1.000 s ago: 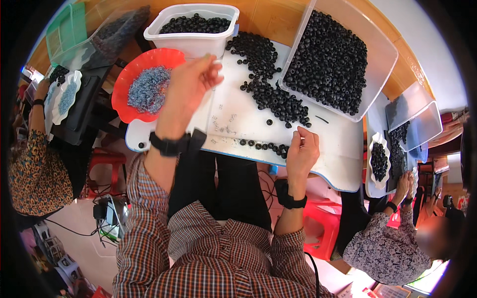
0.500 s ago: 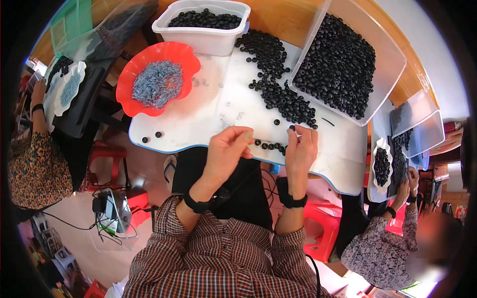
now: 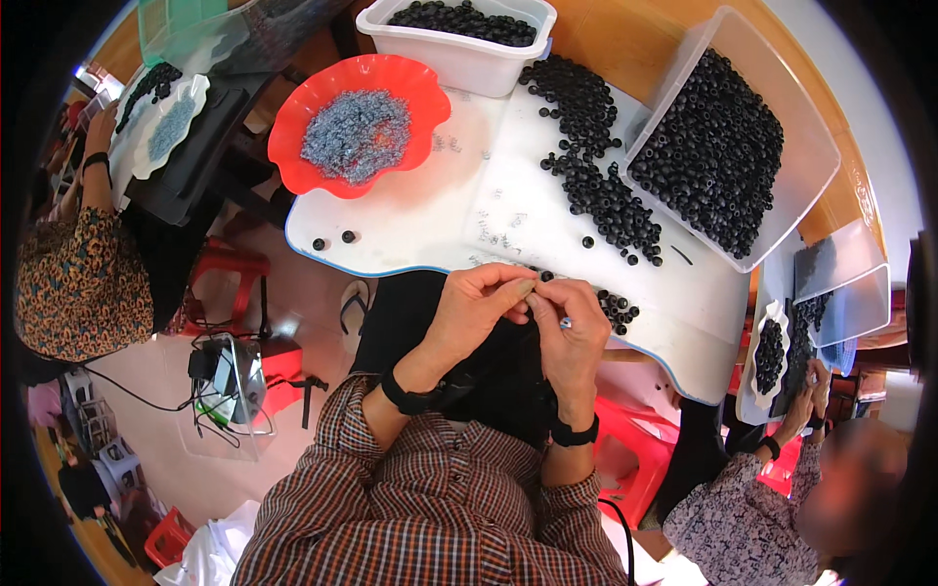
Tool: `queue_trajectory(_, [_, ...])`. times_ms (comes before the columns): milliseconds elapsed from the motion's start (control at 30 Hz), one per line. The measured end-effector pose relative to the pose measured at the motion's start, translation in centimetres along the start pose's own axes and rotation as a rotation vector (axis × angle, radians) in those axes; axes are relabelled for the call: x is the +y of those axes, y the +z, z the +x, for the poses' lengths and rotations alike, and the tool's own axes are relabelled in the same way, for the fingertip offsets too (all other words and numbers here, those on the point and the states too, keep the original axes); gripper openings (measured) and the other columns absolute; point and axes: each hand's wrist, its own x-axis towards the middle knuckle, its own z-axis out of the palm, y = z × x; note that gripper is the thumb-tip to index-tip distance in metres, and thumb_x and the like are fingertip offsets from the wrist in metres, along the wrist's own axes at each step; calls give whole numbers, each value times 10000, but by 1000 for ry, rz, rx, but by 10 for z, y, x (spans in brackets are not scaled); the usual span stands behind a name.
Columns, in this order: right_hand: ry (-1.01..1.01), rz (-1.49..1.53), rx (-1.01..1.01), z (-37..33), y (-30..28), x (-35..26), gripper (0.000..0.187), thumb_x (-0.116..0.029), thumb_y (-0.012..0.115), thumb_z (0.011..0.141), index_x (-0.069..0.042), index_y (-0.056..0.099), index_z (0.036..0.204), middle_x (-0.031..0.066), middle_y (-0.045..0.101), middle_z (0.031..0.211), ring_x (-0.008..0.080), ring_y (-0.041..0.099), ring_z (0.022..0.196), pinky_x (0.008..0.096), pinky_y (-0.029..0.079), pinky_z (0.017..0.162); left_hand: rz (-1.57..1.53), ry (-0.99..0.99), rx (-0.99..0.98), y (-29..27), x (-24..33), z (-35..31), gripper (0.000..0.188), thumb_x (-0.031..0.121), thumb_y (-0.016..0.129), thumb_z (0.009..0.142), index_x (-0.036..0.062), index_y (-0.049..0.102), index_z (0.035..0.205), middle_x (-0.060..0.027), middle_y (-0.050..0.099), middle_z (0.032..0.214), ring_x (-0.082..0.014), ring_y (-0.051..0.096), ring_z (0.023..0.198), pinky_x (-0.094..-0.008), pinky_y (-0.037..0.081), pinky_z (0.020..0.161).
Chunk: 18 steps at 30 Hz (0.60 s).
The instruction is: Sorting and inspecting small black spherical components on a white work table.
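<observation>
My left hand and my right hand meet at the near edge of the white table. Thumbs and forefingers of both are pinched together, tip against tip. What they hold, if anything, is hidden or too small to make out. By the right hand's fingers shows a tiny blue-white bit. Just beyond and to the right of that hand lies a small group of black ring-shaped pieces, partly hidden by the fingers. A larger heap of the same pieces spreads farther back.
A red scalloped bowl holds small grey-blue bits. Behind it stands a white tub of black pieces. A clear bin full of them leans at right. Two people work at neighbouring tables, left and right. A red stool stands below.
My hands, apart before, have come together at the fingertips. The right hand has drawn away from the black pieces toward the left one. The whole view has shifted slightly.
</observation>
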Motion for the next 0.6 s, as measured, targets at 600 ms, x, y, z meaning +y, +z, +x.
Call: queue_trajectory(600, [116, 187, -75, -4, 27, -1, 148, 48, 701, 793, -7, 584, 866, 41, 596, 785, 97, 574, 633, 229, 474, 569, -57, -83, 107, -23, 6, -6, 190, 153, 645, 913, -29, 677, 957, -19, 631, 734, -53, 560, 585, -190, 509, 496])
